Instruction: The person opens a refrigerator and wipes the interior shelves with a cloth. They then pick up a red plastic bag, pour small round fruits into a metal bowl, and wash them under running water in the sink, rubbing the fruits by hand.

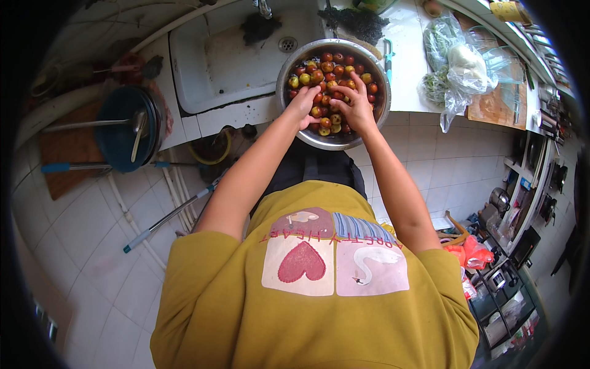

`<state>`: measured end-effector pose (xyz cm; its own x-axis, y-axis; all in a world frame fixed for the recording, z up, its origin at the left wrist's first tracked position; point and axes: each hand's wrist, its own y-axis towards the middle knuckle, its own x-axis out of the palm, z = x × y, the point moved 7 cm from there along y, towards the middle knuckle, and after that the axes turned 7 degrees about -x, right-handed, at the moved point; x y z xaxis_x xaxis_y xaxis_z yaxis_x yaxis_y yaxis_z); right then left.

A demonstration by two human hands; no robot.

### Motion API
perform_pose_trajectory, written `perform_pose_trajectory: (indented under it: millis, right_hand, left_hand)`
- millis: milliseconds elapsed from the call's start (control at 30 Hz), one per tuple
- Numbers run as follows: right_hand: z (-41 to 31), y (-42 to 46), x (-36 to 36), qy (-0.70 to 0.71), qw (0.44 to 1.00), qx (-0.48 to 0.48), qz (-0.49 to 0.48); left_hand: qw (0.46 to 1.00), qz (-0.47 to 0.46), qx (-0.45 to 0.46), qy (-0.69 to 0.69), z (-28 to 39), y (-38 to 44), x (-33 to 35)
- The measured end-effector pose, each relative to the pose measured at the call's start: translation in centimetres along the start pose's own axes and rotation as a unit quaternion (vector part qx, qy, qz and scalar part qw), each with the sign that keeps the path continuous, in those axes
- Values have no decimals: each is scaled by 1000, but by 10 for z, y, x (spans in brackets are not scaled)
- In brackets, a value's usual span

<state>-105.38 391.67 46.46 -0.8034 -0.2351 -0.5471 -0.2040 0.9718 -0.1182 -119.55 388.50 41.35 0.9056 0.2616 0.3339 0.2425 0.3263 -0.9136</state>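
Observation:
A round stainless steel bowl [282, 76] of red and yellow-green jujubes [328, 67] in water stands at the counter's front edge, by the sink's right end. My left hand [302, 107] reaches into its left side, thumb and fingers apart among the fruit, its fingertips touching some. Over the bowl's right half, my right hand [357, 105] has its fingers spread, with a jujube between the bent fingers and thumb. No firm grip shows in either hand, and the fruit under the palms is hidden.
Left of the bowl is a white sink [221, 60] with a drain [287, 44] and a tap [262, 8]. A peeler [388, 60] lies at right, beyond it bagged vegetables [465, 64] and a wooden cutting board [500, 104]. A blue-green basin [115, 133] holds a ladle at left.

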Motion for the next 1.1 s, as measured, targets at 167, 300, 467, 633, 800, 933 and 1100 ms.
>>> perform_pose_trajectory:
  millis: [167, 300, 467, 633, 800, 933, 1100]
  right_hand:
    - [-13, -7, -14, 9, 999, 46, 2]
    - [-27, -10, -12, 134, 988, 79, 21]
    - [-30, -10, -6, 144, 989, 30, 8]
    - [-23, -17, 1, 155, 987, 40, 1]
    - [-23, -19, 2, 37, 998, -13, -40]
    - [-28, -13, 10, 57, 995, -5, -76]
    - [-47, -22, 28, -138, 986, -87, -31]
  left_hand:
    - [960, 115, 192, 170, 0, -18, 0]
    - [969, -7, 239, 67, -6, -17, 14]
    - [980, -109, 154, -58, -4, -29, 17]
    - [981, -125, 134, -66, -11, -24, 13]
    - [979, -152, 110, -78, -17, -26, 13]
    - [977, -99, 134, -131, -27, -32, -26]
    - [936, -38, 199, -288, -64, -98, -127]
